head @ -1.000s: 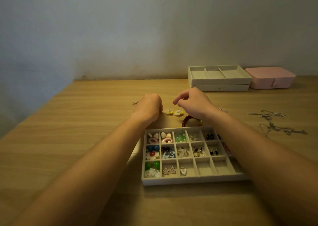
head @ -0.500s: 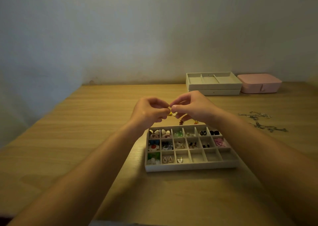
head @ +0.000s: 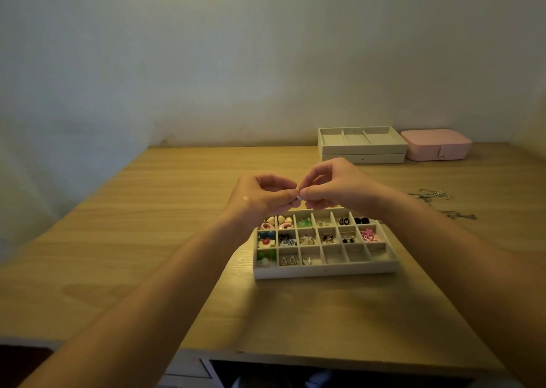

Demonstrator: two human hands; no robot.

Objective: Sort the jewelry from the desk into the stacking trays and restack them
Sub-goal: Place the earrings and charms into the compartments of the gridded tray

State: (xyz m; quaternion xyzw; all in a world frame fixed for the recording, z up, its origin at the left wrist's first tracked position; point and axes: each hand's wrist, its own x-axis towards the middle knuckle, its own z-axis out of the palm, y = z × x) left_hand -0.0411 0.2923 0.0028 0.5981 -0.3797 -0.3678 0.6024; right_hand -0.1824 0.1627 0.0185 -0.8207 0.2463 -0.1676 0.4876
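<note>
A white compartment tray (head: 325, 270) lies on the wooden desk (head: 147, 240), with several cells holding colourful earrings. Above its far edge my left hand (head: 260, 198) and my right hand (head: 334, 186) meet, both raised off the desk. Their fingertips pinch one small pale earring (head: 299, 197) between them; most of it is hidden by the fingers. Two stacked white trays (head: 362, 145) stand at the back of the desk, the top one with three long bare cells.
A pink closed box (head: 437, 145) sits right of the stacked trays. Tangled silver chains (head: 437, 198) lie on the desk at the right. The desk's near edge runs across the bottom, with dark space under it.
Both hands rose from the desk behind the tray and came together, picking up a small earring. The camera tilted up and back, so the tray appears smaller.
</note>
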